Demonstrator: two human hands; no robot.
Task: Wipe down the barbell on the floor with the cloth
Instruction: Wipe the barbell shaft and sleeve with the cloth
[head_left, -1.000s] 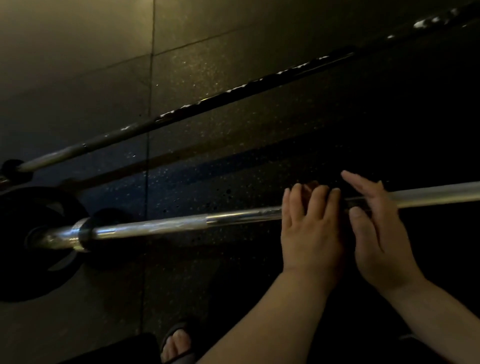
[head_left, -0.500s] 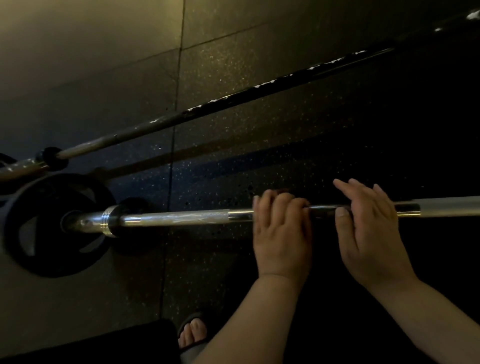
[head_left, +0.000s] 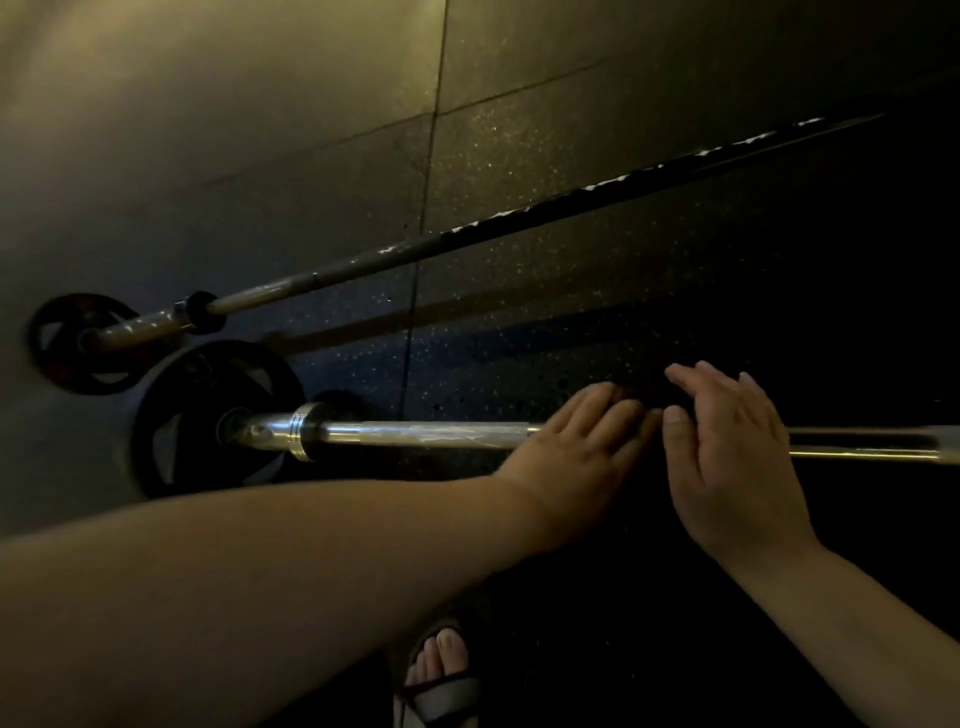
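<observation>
A steel barbell (head_left: 415, 435) lies on the dark rubber floor and runs left to right, with a black plate (head_left: 208, 415) on its left end. My left hand (head_left: 582, 447) lies across the shaft, its fingers fairly straight over the bar. My right hand (head_left: 727, 457) rests on the bar right beside it, fingers extended and thumb near the shaft. A dark cloth (head_left: 644, 392) shows only as a black patch at the fingertips of both hands. Its outline is lost in the dim light.
A second, darker barbell (head_left: 467, 234) lies farther back at a slant, with its own plate (head_left: 78, 343) at the left. My foot in a sandal (head_left: 441, 670) stands near the bottom edge. Floor tile seams (head_left: 426, 208) cross the scene.
Both hands have slid left along the shaft, closer to the collar and plate. My left fingers, curled over the bar half a second ago, now lie straighter.
</observation>
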